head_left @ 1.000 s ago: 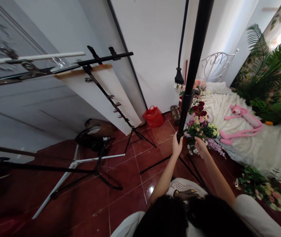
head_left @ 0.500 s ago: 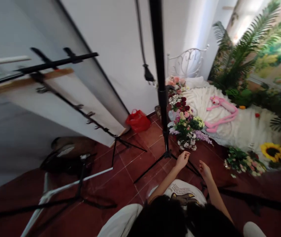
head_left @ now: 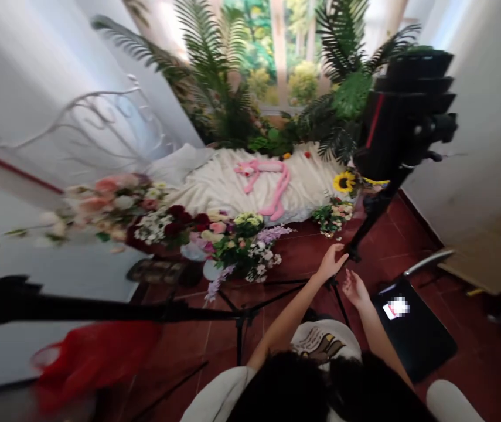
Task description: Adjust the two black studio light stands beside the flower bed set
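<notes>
My left hand (head_left: 331, 262) reaches forward with its fingers apart, close beside the lower pole of a black light stand (head_left: 371, 217). Whether the fingertips touch the pole I cannot tell. Just below and to the right, my right hand (head_left: 355, 289) is loosely open, fingers slightly bent and nothing in it. A large black studio light (head_left: 406, 117) tops this stand, which leans up to the right in the picture. The stand's legs are partly hidden by my hands and forearms.
A bed with a cream cover (head_left: 215, 170) carries a pink plush toy (head_left: 279, 190). Artificial flowers (head_left: 232, 246) line its front. Another black stand (head_left: 145, 310) crosses the left, near a red bag (head_left: 92, 357). At right sits a black chair (head_left: 426, 337) with a phone (head_left: 396, 306).
My view has swung right, bringing the bed to the middle and the studio light and chair into sight. My left hand's fingers have spread, and my hands are closer together.
</notes>
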{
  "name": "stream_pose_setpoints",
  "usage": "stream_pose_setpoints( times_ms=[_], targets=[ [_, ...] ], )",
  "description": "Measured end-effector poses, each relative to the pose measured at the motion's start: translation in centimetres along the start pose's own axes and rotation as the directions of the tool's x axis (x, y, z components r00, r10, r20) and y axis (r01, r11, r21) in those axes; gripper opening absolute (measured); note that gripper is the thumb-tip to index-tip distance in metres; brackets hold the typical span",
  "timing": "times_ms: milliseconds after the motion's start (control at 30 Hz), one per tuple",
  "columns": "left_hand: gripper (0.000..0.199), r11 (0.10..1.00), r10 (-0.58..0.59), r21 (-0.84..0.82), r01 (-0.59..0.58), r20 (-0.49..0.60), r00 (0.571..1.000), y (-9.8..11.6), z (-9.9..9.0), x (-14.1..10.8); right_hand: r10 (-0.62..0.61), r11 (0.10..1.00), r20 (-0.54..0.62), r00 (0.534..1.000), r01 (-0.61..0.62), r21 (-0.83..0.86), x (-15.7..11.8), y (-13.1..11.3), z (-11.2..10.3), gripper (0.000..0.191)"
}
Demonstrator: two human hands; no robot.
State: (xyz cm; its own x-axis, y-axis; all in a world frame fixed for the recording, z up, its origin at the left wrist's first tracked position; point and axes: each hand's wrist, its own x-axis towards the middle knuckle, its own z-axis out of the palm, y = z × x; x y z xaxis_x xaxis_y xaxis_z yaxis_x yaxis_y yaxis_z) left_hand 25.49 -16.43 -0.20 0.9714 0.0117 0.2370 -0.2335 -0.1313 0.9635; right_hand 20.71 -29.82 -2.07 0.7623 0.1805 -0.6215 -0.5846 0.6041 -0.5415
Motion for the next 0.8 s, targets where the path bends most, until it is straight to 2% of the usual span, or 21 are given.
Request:
stream_pose_setpoints(
  times_ms=[100,167,267,333,433,533,633,733,800],
  targets=[
    [0.048,0.996,0.028,-0.091,-0.025,0.038,0.999,1.2,3.4,3.6,0.013,0.993,0.116,0.993,-0.027,0.113,-0.9,-2.4,-0.9,0.009],
    [0.042,0.993,-0.033,-0.114,0.039,0.056,0.998,1.5,5.1,5.5,0.018,0.986,0.188,0.982,-0.049,0.162,-0.8,-3.7,-0.6,0.012],
    [0.039,0.979,-0.167,-0.118,0.169,0.025,0.986,1.2,6.5,7.2,0.017,0.977,0.250,0.968,-0.068,0.200,0.0,-5.2,0.4,0.017],
    [0.041,0.972,-0.205,-0.116,0.203,-0.001,0.979,0.8,6.9,7.6,0.017,0.973,0.272,0.962,-0.079,0.218,0.6,-5.9,1.0,0.018],
    [0.040,0.975,-0.193,-0.114,0.189,-0.022,0.981,0.0,7.2,7.7,0.062,0.961,0.275,0.960,-0.132,0.245,1.0,-6.7,1.3,0.014],
    [0.037,0.977,-0.192,-0.111,0.184,-0.068,0.979,-0.6,7.6,7.8,0.095,0.955,0.299,0.949,-0.172,0.243,0.8,-7.1,0.8,0.008],
    [0.034,0.973,-0.219,-0.103,0.208,-0.104,0.970,-1.0,7.9,7.9,0.079,0.944,0.362,0.929,-0.186,0.271,0.9,-7.1,0.2,0.005],
    [0.029,0.970,-0.230,-0.107,0.217,-0.128,0.965,-0.9,8.2,8.0,0.011,0.961,0.382,0.924,-0.115,0.251,1.3,-6.8,0.1,0.008],
    [0.027,0.970,-0.233,-0.108,0.219,-0.143,0.962,-0.8,8.2,8.0,-0.049,0.997,0.316,0.947,0.029,0.068,1.7,-6.4,0.3,0.010]
  ],
)
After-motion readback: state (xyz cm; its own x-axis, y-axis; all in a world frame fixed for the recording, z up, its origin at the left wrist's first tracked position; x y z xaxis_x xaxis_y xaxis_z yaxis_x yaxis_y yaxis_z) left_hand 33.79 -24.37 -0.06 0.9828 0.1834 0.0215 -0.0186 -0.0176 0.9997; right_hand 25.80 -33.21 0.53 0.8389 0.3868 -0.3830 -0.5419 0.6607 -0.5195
